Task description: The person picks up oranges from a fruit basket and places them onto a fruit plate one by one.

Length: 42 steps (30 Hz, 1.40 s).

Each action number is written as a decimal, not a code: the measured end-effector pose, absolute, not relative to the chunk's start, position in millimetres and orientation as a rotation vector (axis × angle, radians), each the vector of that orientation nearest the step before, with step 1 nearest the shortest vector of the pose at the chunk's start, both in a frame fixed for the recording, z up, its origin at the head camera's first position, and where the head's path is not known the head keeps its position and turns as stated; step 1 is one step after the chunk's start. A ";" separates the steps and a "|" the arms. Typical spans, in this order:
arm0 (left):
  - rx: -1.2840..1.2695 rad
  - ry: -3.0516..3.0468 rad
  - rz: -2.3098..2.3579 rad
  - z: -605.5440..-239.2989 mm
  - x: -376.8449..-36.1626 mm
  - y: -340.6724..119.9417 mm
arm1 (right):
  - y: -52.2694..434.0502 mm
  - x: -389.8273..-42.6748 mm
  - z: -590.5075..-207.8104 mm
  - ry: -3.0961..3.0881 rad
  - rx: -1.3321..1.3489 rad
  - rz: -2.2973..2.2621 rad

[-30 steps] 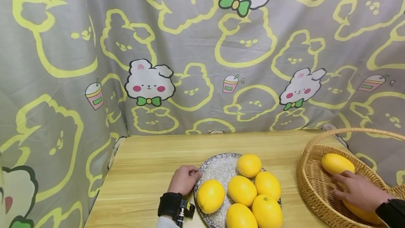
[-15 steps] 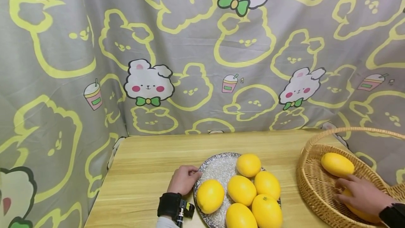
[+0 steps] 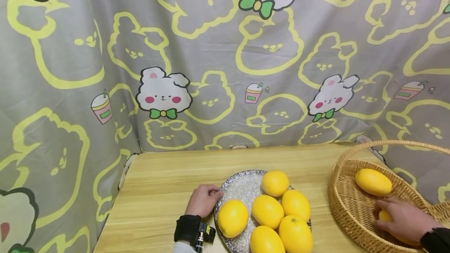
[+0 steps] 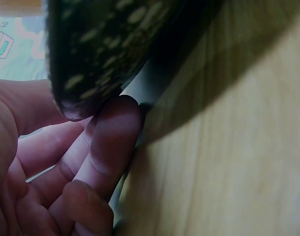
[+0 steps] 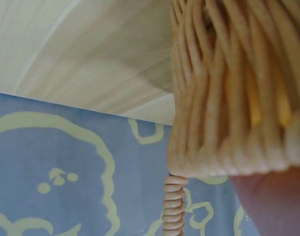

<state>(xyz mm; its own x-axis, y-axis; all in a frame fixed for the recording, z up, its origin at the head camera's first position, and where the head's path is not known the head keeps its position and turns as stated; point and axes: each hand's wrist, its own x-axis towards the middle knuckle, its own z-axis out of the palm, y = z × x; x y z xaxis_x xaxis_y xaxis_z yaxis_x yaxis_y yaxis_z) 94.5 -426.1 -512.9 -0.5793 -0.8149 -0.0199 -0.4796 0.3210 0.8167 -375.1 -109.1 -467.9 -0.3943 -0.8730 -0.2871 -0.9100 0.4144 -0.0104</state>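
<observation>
In the head view my left hand (image 3: 203,201) is at the left rim of a round speckled grey plate (image 3: 242,180). The left wrist view shows the thumb above the plate rim (image 4: 98,59) and fingers under it, pinching the edge. Several yellow lemons (image 3: 268,211) lie on the plate. On the right, my right hand (image 3: 404,218) reaches into a wicker basket (image 3: 346,214), its fingers around a lemon (image 3: 384,216) mostly hidden beneath the hand. Another lemon (image 3: 373,182) lies just beyond. The right wrist view is largely blocked by the basket wall (image 5: 228,108).
The wooden table (image 3: 165,175) extends left of and behind the plate. The basket's arched handle (image 3: 393,142) rises above its far side. A grey patterned curtain (image 3: 211,61) hangs behind the table and along both sides.
My right hand has moved down and right from beside the far lemon onto the nearer one, now covering most of it. The left hand stays at the plate rim.
</observation>
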 end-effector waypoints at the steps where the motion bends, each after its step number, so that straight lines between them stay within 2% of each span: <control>1: 1.145 -2.199 -1.151 -513.2 94.5 -426.2 | -108.7 -375.0 -468.7 2.433 -1.566 0.224; 17: 1.162 -2.213 -1.148 -512.0 97.6 -427.4 | -115.6 -356.9 -471.6 2.614 -1.668 0.262; 42: 1.172 -2.199 -1.151 -506.5 95.4 -422.3 | -111.6 -357.3 -469.5 2.604 -1.654 0.233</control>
<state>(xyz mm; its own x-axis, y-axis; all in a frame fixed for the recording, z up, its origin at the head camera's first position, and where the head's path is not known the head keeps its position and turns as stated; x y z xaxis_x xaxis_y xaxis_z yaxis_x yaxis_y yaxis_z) 95.4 -422.3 -506.5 -0.5720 -0.8195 -0.0344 -0.4952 0.3115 0.8110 -357.3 -111.6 -469.5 -0.4273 -0.8961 -0.1203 -0.9032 0.4172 0.1011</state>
